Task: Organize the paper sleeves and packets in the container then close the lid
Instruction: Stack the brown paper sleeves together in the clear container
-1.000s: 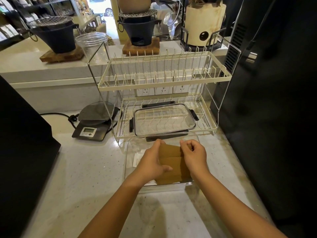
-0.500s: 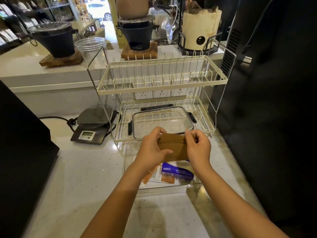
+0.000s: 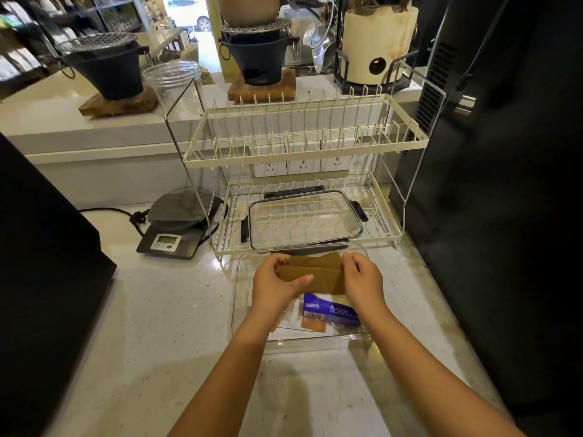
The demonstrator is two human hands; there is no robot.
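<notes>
Left hand [image 3: 279,287] and right hand [image 3: 362,283] pinching opposite ends of flat brown paper sleeves [image 3: 312,274], frame centre | above clear plastic container [image 3: 235,298] holding purple packet [image 3: 331,312] | tip: square edges, lay flat | clear lid [image 3: 304,220] waits above.

Brown sleeves [image 3: 312,274], purple packet [image 3: 331,310]

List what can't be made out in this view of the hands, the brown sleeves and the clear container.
Head view only:
- Brown paper sleeves: how many is unclear; they overlap, and the left hand and right hand cover their ends.
- Purple packet: print too small to read.
- Clear container: the left forearm hides the packets at its left side.
- Lid on the dish rack: rack wires cross it.
</notes>
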